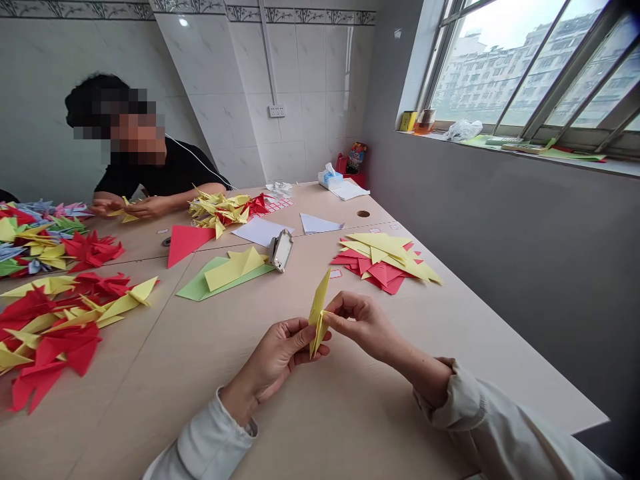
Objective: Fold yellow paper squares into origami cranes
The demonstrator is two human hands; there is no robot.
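Note:
Both my hands hold a narrow folded yellow paper piece (319,312) upright above the beige table (210,393). My left hand (280,360) pinches its lower part between thumb and fingers. My right hand (361,323) pinches its middle from the right side. Both sleeves are white.
Piles of folded red and yellow paper (55,320) lie at the left, and more red and yellow sheets (385,261) at the right. A green sheet (200,285), a phone (281,250) and white papers (260,231) sit in the middle. Another person (145,167) folds paper across the table. A grey wall (500,253) runs along the right.

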